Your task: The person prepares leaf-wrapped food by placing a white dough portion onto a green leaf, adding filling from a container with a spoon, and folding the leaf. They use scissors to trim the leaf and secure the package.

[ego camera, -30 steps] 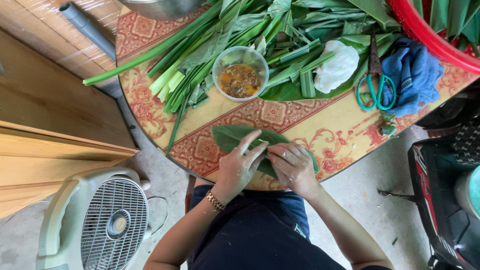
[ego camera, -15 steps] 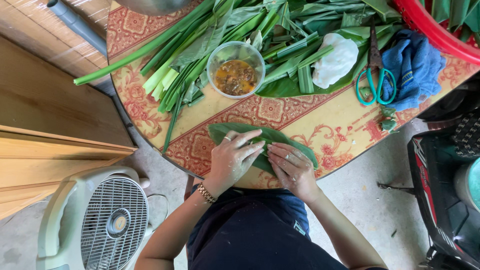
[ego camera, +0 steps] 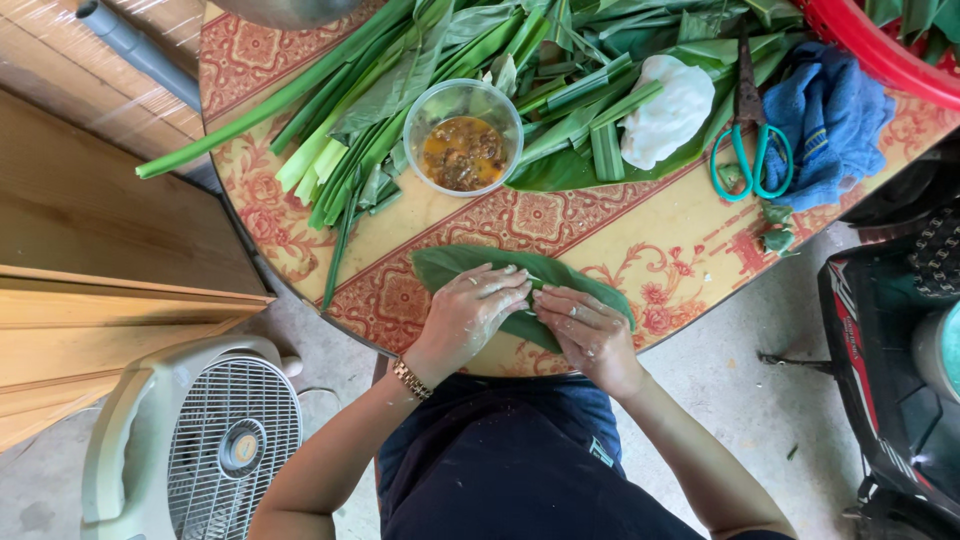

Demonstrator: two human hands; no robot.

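While folded leaf: banana leaf (ego camera: 455,266) lies flat at the worktop's (ego camera: 690,250) near edge
Hands: left hand (ego camera: 478,310) and right hand (ego camera: 585,325) press it, fingers spread
Beyond: filling bowl (ego camera: 463,150), dough lump (ego camera: 667,112), scissors (ego camera: 748,150)

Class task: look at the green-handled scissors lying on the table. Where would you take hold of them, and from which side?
Grip the scissors by the green handle loops, coming from the table edge nearest the person. They lie flat, the loops pointing toward that edge and the dark blades pointing away into the leaf pile. The blue cloth sits close on one side, so approach from the bare table.
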